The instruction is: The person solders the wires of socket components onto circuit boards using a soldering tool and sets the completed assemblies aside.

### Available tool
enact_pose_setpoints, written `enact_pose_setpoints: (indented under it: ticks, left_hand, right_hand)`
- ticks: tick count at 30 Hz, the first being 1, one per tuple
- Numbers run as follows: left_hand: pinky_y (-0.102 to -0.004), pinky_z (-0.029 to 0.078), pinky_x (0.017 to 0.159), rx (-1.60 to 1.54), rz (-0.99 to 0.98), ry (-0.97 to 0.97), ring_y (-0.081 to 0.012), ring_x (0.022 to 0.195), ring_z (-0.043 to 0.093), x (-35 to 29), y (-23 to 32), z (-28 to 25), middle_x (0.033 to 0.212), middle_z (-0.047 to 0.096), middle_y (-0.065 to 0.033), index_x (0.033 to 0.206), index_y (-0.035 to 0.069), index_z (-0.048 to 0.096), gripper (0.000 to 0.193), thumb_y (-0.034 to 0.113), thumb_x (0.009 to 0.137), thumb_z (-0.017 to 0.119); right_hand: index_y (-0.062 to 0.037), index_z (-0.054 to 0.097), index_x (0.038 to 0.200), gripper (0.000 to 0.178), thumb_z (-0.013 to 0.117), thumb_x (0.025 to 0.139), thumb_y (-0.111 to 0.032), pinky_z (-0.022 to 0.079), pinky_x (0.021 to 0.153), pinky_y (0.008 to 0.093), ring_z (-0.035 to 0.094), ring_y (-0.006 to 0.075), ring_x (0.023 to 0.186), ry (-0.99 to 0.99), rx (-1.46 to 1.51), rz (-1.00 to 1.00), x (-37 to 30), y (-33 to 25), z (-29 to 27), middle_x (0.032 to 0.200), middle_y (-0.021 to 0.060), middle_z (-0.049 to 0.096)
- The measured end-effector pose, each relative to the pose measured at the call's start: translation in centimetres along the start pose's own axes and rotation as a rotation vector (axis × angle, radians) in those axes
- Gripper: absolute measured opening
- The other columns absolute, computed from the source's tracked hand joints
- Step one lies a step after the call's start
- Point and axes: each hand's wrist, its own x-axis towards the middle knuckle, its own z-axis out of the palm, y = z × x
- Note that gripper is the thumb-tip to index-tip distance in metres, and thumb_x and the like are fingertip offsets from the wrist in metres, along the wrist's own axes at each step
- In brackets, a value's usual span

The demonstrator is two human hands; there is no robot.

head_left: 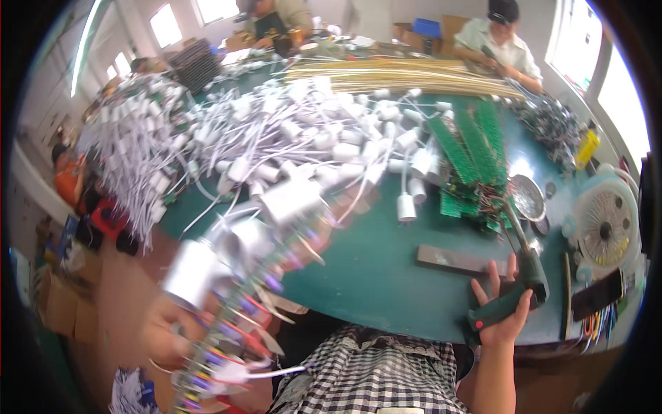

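My left hand (pixel 169 334), blurred by motion, is closed around a long strip of circuit boards (pixel 224 317) at the lower left. The strip carries purple and yellow parts and red and white wires. White cylindrical housings (pixel 293 200) hang on it at its upper end. At the right, my right hand (pixel 502 310) holds a green soldering gun (pixel 531 276) by its handle, with some fingers stretched out. The gun's metal tip points up towards green circuit boards (pixel 469 145) with wired parts. A grey bar (pixel 452 259) lies just left of the right hand.
A large heap of white cabled housings (pixel 276 127) covers the left and middle of the green table (pixel 372 276). Behind it lie long yellowish rods (pixel 414 74). A metal dish (pixel 527 196), a fan (pixel 607 224) and a phone (pixel 597 295) stand right. People work across the table.
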Motion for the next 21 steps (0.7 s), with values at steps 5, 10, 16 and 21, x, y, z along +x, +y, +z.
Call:
enact_pose_setpoints:
  ticks: [5, 10, 16, 21]
  left_hand:
    - [-0.0286, 0.048, 0.072, 0.343, 0.553, 0.644, -0.0241, 0.090, 0.061, -8.2, 0.5, -7.8, 0.116, 0.061, -0.0191, 0.111, -0.006, 0.061, 0.048, 0.033, 0.083, 0.065]
    - [-0.0251, 0.040, 0.096, 0.346, 0.124, 0.991, -0.0210, 0.127, 0.047, -15.0, 6.3, -7.3, 0.141, 0.048, -0.0139, 0.139, 0.001, 0.041, 0.063, 0.038, 0.091, 0.057]
    - [-0.0237, 0.045, 0.068, 0.561, -0.053, 1.392, -0.0094, 0.071, 0.054, -22.8, 0.3, -11.5, 0.079, 0.058, 0.0016, 0.088, 0.010, 0.055, 0.009, 0.019, 0.089, 0.054]
    - [-0.0225, 0.039, 0.072, 0.603, -0.204, 1.469, -0.0066, 0.076, 0.049, -30.2, -8.8, -15.9, 0.078, 0.055, 0.0042, 0.080, 0.010, 0.059, 0.007, 0.013, 0.085, 0.054]
  right_hand:
    - [-0.0162, 0.030, 0.145, 0.066, 0.044, 0.094, -0.056, 0.041, 0.100, 0.0555, 0.032, 0.0332, 0.138, -0.019, -0.054, -0.051, -0.5, 0.2, 0.4, 0.156, 0.0062, 0.022]
    - [-0.0144, 0.045, 0.133, 0.050, 0.040, 0.098, -0.050, 0.039, 0.103, 0.0541, 0.030, 0.0341, 0.140, -0.143, -0.013, -0.047, 0.1, -0.3, 0.1, 0.157, 0.0070, 0.020]
    - [-0.0113, 0.046, 0.131, 0.048, 0.040, 0.098, -0.046, 0.040, 0.104, 0.0529, 0.030, 0.0337, 0.139, -0.062, -0.013, -0.029, 0.1, -0.1, 1.0, 0.157, 0.0074, 0.020]
    - [-0.0083, 0.044, 0.133, 0.049, 0.039, 0.099, -0.043, 0.040, 0.105, 0.0516, 0.030, 0.0336, 0.139, -0.040, -0.026, -0.032, 0.1, -0.2, 0.9, 0.156, 0.0083, 0.022]
